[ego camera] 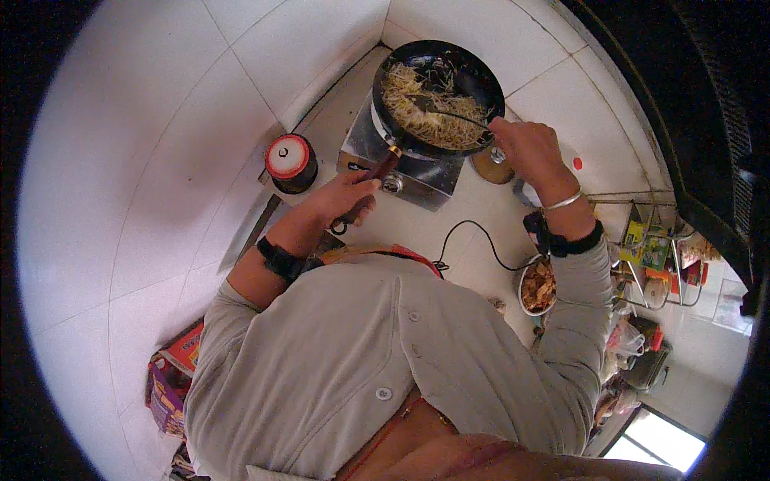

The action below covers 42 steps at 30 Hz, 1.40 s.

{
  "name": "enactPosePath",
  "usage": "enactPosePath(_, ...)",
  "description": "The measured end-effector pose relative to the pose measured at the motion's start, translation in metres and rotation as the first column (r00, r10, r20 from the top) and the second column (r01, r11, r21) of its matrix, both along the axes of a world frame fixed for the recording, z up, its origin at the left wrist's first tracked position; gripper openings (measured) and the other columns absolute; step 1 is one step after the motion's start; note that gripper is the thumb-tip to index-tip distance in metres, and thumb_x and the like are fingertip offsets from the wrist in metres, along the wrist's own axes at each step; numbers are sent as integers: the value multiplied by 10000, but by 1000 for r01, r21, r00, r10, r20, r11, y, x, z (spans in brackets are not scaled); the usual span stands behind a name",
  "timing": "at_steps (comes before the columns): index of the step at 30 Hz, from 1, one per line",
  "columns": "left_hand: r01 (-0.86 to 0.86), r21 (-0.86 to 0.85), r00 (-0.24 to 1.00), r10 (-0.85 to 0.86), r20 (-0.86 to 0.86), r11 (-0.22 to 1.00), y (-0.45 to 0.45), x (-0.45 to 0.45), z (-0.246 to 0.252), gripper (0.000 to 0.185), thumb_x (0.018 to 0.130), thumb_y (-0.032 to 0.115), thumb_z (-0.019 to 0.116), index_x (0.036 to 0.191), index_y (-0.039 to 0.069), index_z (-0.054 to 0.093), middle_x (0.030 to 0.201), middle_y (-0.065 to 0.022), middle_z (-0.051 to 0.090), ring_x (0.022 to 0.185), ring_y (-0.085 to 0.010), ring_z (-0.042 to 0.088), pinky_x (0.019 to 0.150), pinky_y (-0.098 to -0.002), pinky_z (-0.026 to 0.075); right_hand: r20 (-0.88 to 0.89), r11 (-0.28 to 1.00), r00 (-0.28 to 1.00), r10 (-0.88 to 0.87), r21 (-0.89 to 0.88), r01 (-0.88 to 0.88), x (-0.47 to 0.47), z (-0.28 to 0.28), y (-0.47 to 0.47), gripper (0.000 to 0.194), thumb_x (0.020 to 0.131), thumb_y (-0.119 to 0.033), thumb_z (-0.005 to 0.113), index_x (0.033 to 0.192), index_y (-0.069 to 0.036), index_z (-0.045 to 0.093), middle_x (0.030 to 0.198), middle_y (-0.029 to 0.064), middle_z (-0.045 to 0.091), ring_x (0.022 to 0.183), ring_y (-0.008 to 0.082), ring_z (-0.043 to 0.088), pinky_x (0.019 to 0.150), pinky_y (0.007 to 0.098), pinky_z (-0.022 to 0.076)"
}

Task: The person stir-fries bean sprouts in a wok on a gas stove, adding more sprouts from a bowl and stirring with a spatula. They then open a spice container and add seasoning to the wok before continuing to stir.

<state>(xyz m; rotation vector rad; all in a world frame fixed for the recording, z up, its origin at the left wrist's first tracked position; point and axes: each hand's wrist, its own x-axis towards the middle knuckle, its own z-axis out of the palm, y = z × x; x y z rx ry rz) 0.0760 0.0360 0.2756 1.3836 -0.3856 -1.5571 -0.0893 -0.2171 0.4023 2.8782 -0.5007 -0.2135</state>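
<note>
A black wok (475, 72) sits tilted on a steel countertop stove (421, 180) with a front knob. Pale shredded food (409, 102), perhaps sprouts, is heaped over its left and near side. My left hand (346, 198) is wrapped around the wok's brown handle (385, 165), whose hanging ring sticks out below my fingers. Pinched in my right hand (529, 147), over the wok's right rim, is a utensil with a thin dark handle (460, 117). Its far end lies among the shreds, so its shape is hidden.
A black canister (292, 171) with a red-and-white lid stands left of the stove. To the right lie a round lid (492, 171), a black cable (475, 223) and a white bowl of brown pieces (538, 288). A wire rack (646, 240) holds packets; tiled walls (174, 150) enclose the corner.
</note>
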Motion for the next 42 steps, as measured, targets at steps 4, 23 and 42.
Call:
enactPosePath(4, 11, -17, 1000, -11, -20, 1000, -2, -2, 1, 230, 887, 269, 521, 940, 49, 477, 671, -26, 529, 485, -112, 501, 423, -262, 434, -11, 999, 1000, 29, 28, -29, -1, -24, 20, 158, 750, -143, 528, 904, -130, 563, 701, 131, 610, 696, 341, 604, 586, 452, 465)
enactPosePath(23, 24, -18, 1000, -24, -9, 1000, 0, 1, -5, 274, 880, 302, 536, 994, 58, 484, 680, -31, 536, 502, -108, 497, 419, -256, 418, 178, 977, 960, -215, 43, 211, 47, -52, -5, 211, 761, -108, 497, 942, -115, 605, 866, 178, 620, 847, 359, 599, 699, 459, 475)
enactPosePath(42, 21, -53, 999, -22, -24, 998, 1, -6, -1, 184, 897, 244, 496, 900, 61, 471, 649, -29, 535, 437, -124, 495, 405, -266, 411, -30, 998, 998, 48, 28, -47, 12, -36, 19, 171, 721, -93, 516, 872, -109, 595, 798, 157, 630, 762, 335, 617, 617, 446, 484)
